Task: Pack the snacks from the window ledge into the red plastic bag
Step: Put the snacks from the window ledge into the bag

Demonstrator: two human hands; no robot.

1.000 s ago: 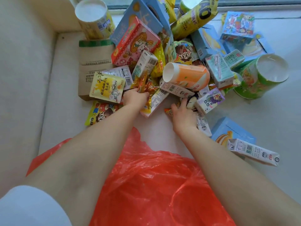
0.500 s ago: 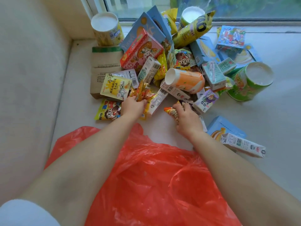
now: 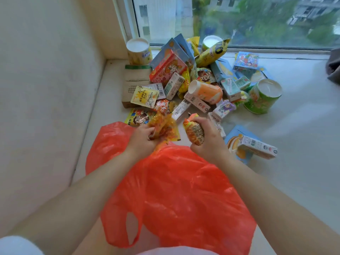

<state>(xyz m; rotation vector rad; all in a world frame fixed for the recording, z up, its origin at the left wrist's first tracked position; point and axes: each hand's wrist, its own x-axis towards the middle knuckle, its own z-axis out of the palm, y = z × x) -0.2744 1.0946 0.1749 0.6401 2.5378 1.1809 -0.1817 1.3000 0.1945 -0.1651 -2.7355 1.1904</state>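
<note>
Holding crinkly orange-yellow wrappers [image 3: 164, 128] in left hand [image 3: 140, 139], squashy orange snack packet [image 3: 195, 132] in right hand [image 3: 207, 139], both just above crumpled red plastic bag [image 3: 184, 196]. Big snack pile [image 3: 198, 83] behind bag, unpacked. Packing looks barely begun.

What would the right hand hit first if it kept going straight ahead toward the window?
The right hand, gripping an orange snack packet, points up-frame into the pile. Most likely it would first meet the white barcode carton just beyond the packet, then the orange can lying on its side. Depth is hard to judge here.
</note>
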